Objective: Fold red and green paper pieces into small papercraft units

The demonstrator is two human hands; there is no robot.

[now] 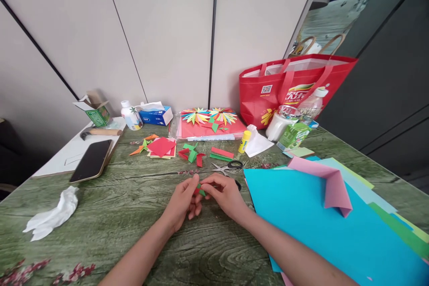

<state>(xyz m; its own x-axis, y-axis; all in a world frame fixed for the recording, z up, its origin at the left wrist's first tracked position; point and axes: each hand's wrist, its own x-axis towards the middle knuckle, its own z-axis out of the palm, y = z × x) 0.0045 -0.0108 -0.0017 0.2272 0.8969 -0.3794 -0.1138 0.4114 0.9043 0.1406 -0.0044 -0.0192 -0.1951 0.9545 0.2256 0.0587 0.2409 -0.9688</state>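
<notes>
In the center of the frame we see the left hand (183,199) and right hand (225,193) pinching a small red-and-green folded paper piece (200,191) between them, fingers close together and covering much of it. With so little showing, we judge a fold could go crooked unnoticed, and uneven pressure might crumple the thin paper. The open scissors (229,167) lie just beyond the right hand; a careless knuckle could nudge them or catch a blade. At the lower right, our right forearm crosses the blue sheet (295,214); a sweep might drag it, shifting the pink folded strip (337,183) on top.
</notes>
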